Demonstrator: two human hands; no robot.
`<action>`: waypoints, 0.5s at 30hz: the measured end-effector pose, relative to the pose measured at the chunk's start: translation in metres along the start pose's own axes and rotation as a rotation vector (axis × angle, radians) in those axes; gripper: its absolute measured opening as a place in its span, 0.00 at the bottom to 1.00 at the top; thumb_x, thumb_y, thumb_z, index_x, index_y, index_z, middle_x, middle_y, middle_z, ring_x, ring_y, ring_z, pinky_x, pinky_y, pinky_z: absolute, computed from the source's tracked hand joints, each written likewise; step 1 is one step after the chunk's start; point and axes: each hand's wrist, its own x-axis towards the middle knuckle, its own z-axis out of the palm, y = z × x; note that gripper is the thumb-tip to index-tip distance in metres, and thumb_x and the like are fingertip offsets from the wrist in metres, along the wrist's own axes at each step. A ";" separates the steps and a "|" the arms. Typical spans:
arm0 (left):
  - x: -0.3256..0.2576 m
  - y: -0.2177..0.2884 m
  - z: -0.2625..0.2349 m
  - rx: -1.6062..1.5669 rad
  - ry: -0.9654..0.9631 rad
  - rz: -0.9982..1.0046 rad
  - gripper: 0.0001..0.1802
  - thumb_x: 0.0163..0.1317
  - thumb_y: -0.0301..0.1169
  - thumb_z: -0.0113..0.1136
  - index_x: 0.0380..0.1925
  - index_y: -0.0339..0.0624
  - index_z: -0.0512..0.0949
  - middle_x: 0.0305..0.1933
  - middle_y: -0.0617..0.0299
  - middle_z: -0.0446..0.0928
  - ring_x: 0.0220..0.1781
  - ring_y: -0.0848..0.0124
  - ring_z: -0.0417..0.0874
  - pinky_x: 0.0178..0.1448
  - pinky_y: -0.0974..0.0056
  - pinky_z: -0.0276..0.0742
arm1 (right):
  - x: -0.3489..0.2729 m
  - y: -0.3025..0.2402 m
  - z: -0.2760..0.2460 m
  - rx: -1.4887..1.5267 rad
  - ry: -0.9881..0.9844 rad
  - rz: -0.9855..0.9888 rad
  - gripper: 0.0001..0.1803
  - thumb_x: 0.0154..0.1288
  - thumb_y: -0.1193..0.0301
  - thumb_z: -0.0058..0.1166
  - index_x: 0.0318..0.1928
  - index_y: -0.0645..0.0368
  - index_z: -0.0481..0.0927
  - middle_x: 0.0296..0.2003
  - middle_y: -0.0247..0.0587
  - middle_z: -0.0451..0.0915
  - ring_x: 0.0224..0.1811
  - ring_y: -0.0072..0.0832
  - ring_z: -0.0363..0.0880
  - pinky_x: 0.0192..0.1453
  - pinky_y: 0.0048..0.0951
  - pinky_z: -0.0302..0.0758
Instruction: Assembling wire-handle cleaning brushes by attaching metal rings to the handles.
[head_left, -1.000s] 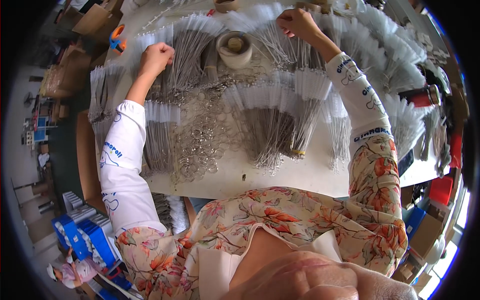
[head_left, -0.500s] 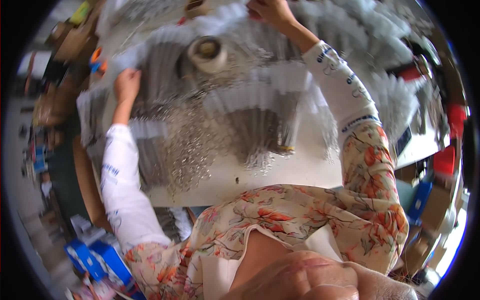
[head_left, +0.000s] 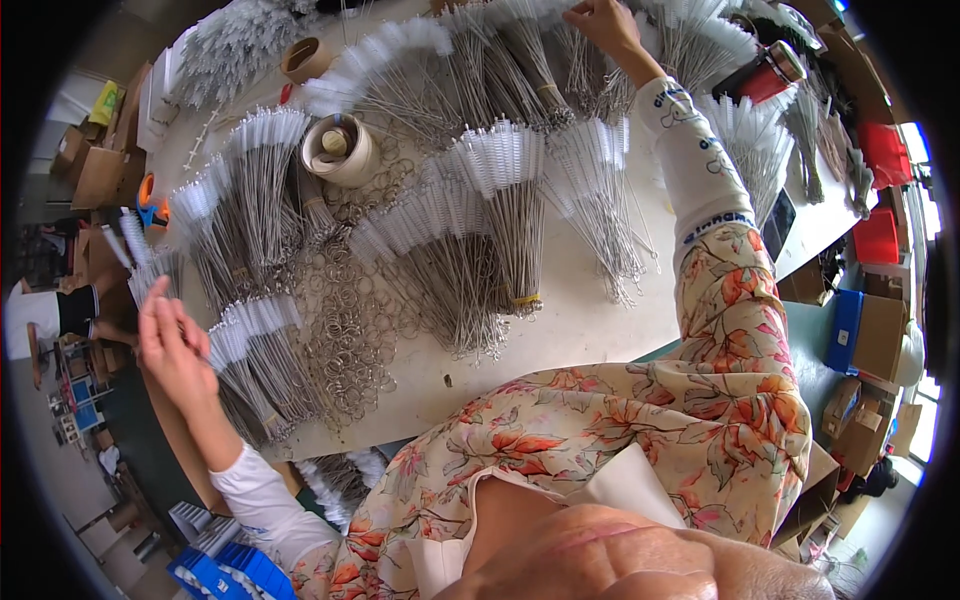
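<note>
My left hand [head_left: 178, 360] is held off to the left side of the white desk [head_left: 600, 335], forearm angled away from my body, fingers loosely stretched and pointing away from me; it looks relaxed and released, with nothing visible in its grasp. Just beyond its fingertips lies the leftmost bunch of thin grey wire brushes with white bristle heads [head_left: 155, 268], though I can't tell whether I touch it. My right arm is stretched far out to the desk's far side, and my right hand [head_left: 608, 28] has its fingers bent close over more brushes near the upper edge; I can't tell whether it grips any. The brushes lie in fanned bunches across the desk, bristle heads mostly away from me and looped wire ends towards me. In the middle, a bunch with a yellow band [head_left: 515, 220] has its long axis running nearly straight towards me, while the bunch beside it on the left [head_left: 430, 250] slants, heads up and to the left. Loose silver metal rings [head_left: 350, 340] are heaped between the bunches, below a cream-coloured roll [head_left: 345, 155]. My white right sleeve [head_left: 690, 150] carries blue lettering and outlined cartoon figures.
</note>
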 end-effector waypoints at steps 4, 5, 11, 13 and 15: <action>-0.033 -0.017 -0.021 0.089 -0.125 -0.068 0.16 0.68 0.32 0.45 0.45 0.28 0.73 0.23 0.71 0.63 0.16 0.87 0.55 0.16 0.79 0.47 | 0.002 0.000 0.002 0.073 -0.127 0.219 0.15 0.43 0.61 0.60 0.30 0.58 0.83 0.24 0.49 0.80 0.26 0.36 0.81 0.34 0.35 0.75; -0.039 -0.015 -0.023 0.116 -0.125 -0.075 0.16 0.68 0.32 0.45 0.43 0.26 0.74 0.22 0.71 0.62 0.17 0.87 0.55 0.16 0.79 0.47 | 0.003 0.002 -0.005 0.162 -0.110 0.261 0.15 0.43 0.62 0.61 0.30 0.58 0.83 0.24 0.49 0.80 0.26 0.36 0.80 0.34 0.34 0.75; -0.074 -0.021 -0.052 -0.018 -0.003 -0.159 0.16 0.69 0.34 0.44 0.42 0.29 0.74 0.23 0.70 0.63 0.17 0.88 0.55 0.16 0.79 0.47 | -0.012 -0.045 -0.076 0.644 0.462 0.025 0.09 0.57 0.69 0.49 0.31 0.62 0.76 0.19 0.33 0.71 0.23 0.21 0.69 0.30 0.24 0.71; -0.080 -0.021 -0.056 -0.087 0.021 -0.179 0.16 0.69 0.34 0.44 0.42 0.30 0.74 0.24 0.70 0.63 0.17 0.88 0.55 0.15 0.79 0.47 | -0.008 -0.065 -0.076 0.722 0.201 -0.012 0.10 0.59 0.68 0.46 0.31 0.62 0.76 0.21 0.34 0.70 0.25 0.21 0.69 0.29 0.24 0.70; -0.089 -0.031 -0.056 -0.095 0.000 -0.183 0.16 0.69 0.34 0.44 0.42 0.32 0.74 0.25 0.70 0.64 0.17 0.87 0.56 0.16 0.80 0.47 | -0.004 -0.090 -0.048 0.627 -0.128 -0.051 0.10 0.60 0.70 0.44 0.32 0.64 0.75 0.24 0.37 0.71 0.27 0.21 0.70 0.30 0.28 0.69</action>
